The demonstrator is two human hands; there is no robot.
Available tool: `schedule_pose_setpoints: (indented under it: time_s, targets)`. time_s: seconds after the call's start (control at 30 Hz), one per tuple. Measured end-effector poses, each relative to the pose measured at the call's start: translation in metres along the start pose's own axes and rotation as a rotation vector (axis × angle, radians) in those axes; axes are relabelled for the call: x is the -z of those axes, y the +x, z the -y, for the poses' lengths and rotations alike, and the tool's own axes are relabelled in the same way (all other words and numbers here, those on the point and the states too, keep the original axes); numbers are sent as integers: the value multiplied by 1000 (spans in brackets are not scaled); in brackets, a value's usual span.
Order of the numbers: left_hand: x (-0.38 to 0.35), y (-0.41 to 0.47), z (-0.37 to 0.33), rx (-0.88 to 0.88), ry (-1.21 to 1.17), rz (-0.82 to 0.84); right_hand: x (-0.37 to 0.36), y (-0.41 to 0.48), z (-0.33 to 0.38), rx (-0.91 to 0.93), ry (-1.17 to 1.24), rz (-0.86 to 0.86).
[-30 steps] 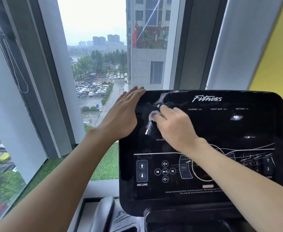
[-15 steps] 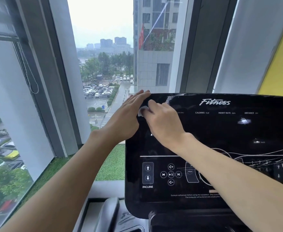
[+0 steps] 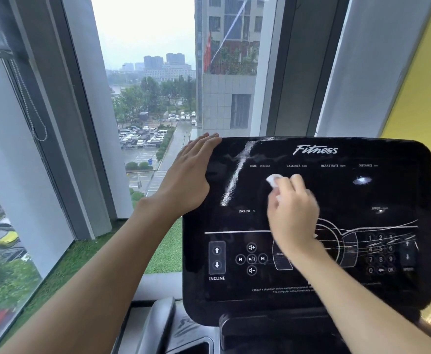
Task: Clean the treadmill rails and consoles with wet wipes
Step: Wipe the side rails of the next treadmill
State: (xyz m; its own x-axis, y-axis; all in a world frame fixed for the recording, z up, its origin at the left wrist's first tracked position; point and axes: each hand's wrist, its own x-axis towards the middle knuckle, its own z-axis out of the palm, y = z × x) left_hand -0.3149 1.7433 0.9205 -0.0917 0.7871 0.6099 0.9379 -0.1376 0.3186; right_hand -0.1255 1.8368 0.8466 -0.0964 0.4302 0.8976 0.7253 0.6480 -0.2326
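Note:
The glossy black treadmill console [image 3: 398, 282] fills the right half of the view, tilted toward me, with white "Fitness" lettering and button markings. My right hand [image 3: 292, 213] holds a small white wet wipe [image 3: 272, 180] bunched under its fingertips and presses it on the screen below the TIME label. My left hand [image 3: 187, 180] lies flat with straight fingers on the console's upper left edge. A wet smear shows on the glass between the two hands.
Tall windows [image 3: 145, 72] stand right behind the console, with a dark frame [image 3: 63, 111] and a bead chain [image 3: 30, 106] at left. A strip of green artificial turf [image 3: 81, 256] runs along the sill. A grey handrail [image 3: 158, 325] curves below the console.
My right hand slid the wipe from the console's top left corner rightward and down to the middle of the screen, leaving a wet streak. My left hand stayed on the left edge.

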Motion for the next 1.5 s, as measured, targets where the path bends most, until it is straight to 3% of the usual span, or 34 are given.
schedule_pose_setpoints:
  time_s: [0.23, 0.33, 0.43, 0.47, 0.5, 0.6, 0.63, 0.73, 0.83, 0.9, 1.03, 1.13, 1.27, 1.4, 1.5]
  targets:
    - [0, -2, -12, 23, 82, -52, -13, -33, 56, 580, -5, 159]
    - [2, -2, -14, 28, 110, -30, -3, -4, 29, 418, -54, 118]
    - [4, -1, -16, 39, 114, -8, 10, 25, 4, -53, 20, -15]
    - [5, -1, -17, 42, 112, -4, 11, 27, 3, -128, 33, -23]
    - [5, -1, -18, 45, 113, -2, 13, 27, 6, -92, 28, 13]
    - [6, 0, -18, 37, 131, 5, 18, 25, 13, 308, 43, 232]
    - [6, 0, -18, 32, 140, 6, 23, 33, 13, 296, 71, 246]
    - [5, 3, -21, 21, 194, 18, 29, 69, 9, -33, 85, 78]
    - [3, 5, -25, 17, 265, 39, 24, 87, 11, -171, 13, 107]
    - [1, 6, -26, 24, 291, 48, 19, 83, 28, -117, 4, 153]
    - [1, 4, -27, 30, 307, 48, 12, 62, 54, 235, 21, 277]
    - [2, 4, -27, 35, 298, 52, 17, 65, 50, 13, 57, 198]
    - [-1, 5, -30, 40, 284, 63, 26, 52, 57, 194, 138, 394]
    - [-10, -4, -46, 35, 241, -37, 37, 43, 45, 90, 209, 422]
    - [-22, -14, -71, 65, 2, -135, 52, 27, 28, 27, 297, 462]
